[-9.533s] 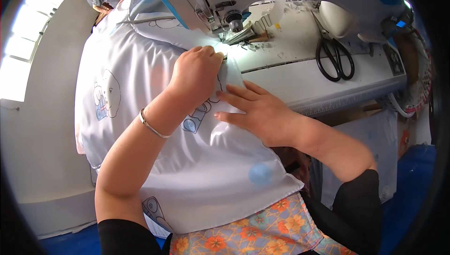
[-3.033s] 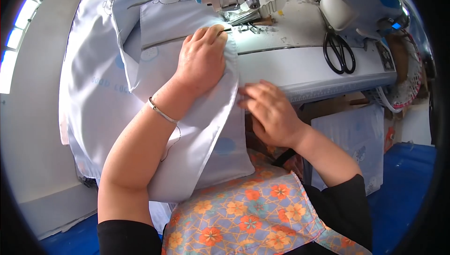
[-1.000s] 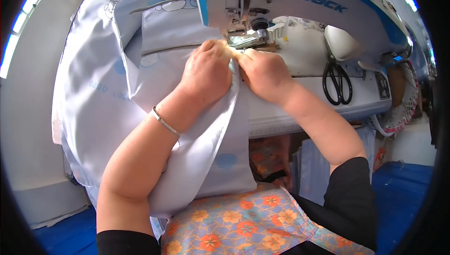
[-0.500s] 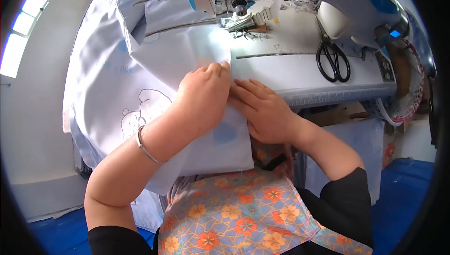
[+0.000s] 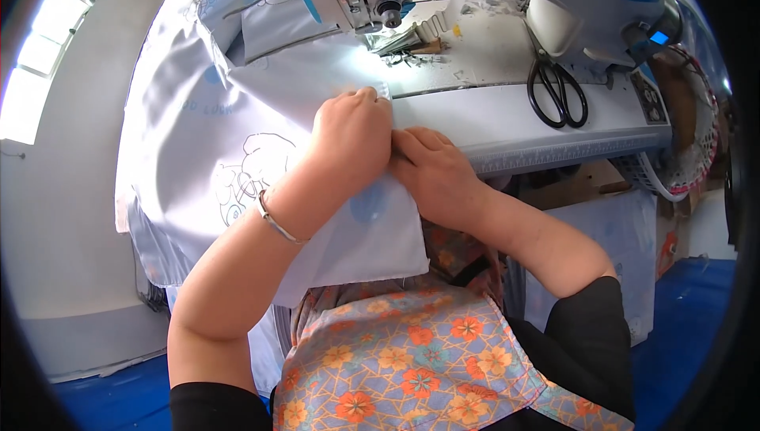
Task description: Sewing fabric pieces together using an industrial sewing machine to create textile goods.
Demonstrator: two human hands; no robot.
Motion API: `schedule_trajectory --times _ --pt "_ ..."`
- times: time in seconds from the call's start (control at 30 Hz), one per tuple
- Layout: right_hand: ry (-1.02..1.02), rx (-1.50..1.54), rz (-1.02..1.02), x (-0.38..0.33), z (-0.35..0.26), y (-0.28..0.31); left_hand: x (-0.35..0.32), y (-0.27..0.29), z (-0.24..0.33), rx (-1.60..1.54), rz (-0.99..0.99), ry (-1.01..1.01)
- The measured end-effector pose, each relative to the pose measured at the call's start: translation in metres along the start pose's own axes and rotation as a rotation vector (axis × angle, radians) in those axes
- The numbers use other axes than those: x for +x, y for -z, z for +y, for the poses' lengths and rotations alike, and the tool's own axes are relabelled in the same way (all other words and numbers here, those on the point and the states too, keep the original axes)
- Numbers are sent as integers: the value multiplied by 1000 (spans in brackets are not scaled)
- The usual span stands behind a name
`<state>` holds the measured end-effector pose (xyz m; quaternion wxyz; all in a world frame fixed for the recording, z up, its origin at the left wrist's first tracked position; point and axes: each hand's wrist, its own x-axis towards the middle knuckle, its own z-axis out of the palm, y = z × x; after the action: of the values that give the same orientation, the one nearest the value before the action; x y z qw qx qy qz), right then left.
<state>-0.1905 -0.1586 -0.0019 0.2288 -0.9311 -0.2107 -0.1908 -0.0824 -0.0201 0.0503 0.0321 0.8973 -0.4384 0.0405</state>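
Observation:
A large white cloth [image 5: 174,154] with pale blue prints and a black cartoon outline lies over the left of the sewing table. Its right edge runs under both my hands, in front of the sewing machine [image 5: 388,7]. My left hand [image 5: 355,134] is closed on the cloth near that edge, fingers curled and knuckles up. Just right of it, my right hand [image 5: 439,174] has its fingers bent in and closed on the same edge. The fingertips of both hands are partly hidden. Below them, the cloth's near corner hangs toward my flowered apron [image 5: 412,352].
Black-handled scissors [image 5: 558,92] lie on the machine bed at right. A ruler strip [image 5: 546,154] runs along the table's front edge. Thread scraps and small tools [image 5: 419,41] lie beyond the needle area. A white and pink basket [image 5: 673,170] stands far right.
My right hand's fingers, more stretched out before, are now bent in at the cloth edge. My left hand has shifted slightly away from me. The printed cloth under my left forearm has moved a little right.

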Motion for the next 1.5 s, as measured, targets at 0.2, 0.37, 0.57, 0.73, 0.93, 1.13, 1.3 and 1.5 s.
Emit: schedule_trajectory --times 0.2,0.37,0.57,0.73,0.93,1.13,1.3,1.5 --pt "39 38 128 2 0 -5 22 -5 -4 124 42 1" --pt "-28 78 -33 19 4 2 32 -9 -18 167 51 36" --pt "-13 91 48 6 9 -4 -50 13 -21 169 306 57" --pt "58 90 136 1 8 -12 -105 29 -27 336 294 213" --pt "19 30 152 1 -1 -5 -71 61 6 27 182 -52" --pt "11 98 230 -17 -5 -9 -67 25 35 -141 -53 14" --pt "21 94 279 -11 -3 -6 -59 17 29 -162 -38 55" --pt "-17 61 243 6 9 -7 -35 14 13 -162 -17 45"
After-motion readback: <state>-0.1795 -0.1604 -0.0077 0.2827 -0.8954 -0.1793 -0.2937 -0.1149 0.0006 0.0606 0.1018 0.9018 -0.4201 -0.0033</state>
